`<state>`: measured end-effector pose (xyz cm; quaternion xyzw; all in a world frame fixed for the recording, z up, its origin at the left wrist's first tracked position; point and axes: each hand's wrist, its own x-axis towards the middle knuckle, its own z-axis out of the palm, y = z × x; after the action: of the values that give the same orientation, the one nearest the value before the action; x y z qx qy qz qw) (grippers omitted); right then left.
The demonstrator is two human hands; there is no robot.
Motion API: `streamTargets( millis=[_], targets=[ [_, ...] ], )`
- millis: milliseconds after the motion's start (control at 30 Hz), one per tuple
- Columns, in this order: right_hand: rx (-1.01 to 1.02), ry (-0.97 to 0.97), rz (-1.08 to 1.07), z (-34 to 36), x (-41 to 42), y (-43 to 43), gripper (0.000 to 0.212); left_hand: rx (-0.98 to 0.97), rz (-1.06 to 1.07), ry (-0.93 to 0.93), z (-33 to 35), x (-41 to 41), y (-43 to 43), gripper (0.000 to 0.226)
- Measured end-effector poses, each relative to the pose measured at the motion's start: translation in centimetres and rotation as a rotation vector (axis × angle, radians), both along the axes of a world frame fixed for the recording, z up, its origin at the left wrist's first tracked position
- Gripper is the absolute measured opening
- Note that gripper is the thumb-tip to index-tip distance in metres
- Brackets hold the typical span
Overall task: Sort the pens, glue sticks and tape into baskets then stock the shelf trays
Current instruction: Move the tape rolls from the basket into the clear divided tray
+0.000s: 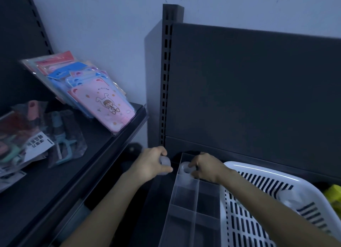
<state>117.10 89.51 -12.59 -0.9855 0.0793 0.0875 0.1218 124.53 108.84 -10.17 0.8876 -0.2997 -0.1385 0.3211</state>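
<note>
A clear plastic divided tray [186, 206] lies on the dark shelf, running away from me. My left hand [151, 163] grips a roll of clear tape [165, 162] just left of the tray's far end. My right hand [204, 167] holds a second clear tape roll [185, 168] down in the tray's far-left compartment. To the right stands a white slotted basket [245, 209] with another clear tape roll [287, 198] inside it.
A yellow object [334, 197] shows past the basket at the right edge. The dark shelf back panel [258, 90] rises behind the tray. On the left shelf lean pink and blue packaged cases [103, 101] and bagged items [36, 134].
</note>
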Motion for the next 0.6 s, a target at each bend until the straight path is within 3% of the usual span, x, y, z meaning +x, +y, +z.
streamTargets(
  millis=[200,400,600],
  targets=[
    [0.104,-0.091,0.002,1.3,-0.6,-0.3,0.034,-0.013,-0.034,-0.029,0.1,-0.2,-0.5,0.043],
    [0.361,-0.369,-0.044,4.2,-3.5,0.1,0.029,-0.061,-0.168,0.016,0.1,-1.3,-2.7,0.083],
    [0.247,-0.346,0.112,3.9,-4.7,-0.1,0.034,-0.112,-0.262,0.011,0.2,-2.9,-4.1,0.085]
  ],
)
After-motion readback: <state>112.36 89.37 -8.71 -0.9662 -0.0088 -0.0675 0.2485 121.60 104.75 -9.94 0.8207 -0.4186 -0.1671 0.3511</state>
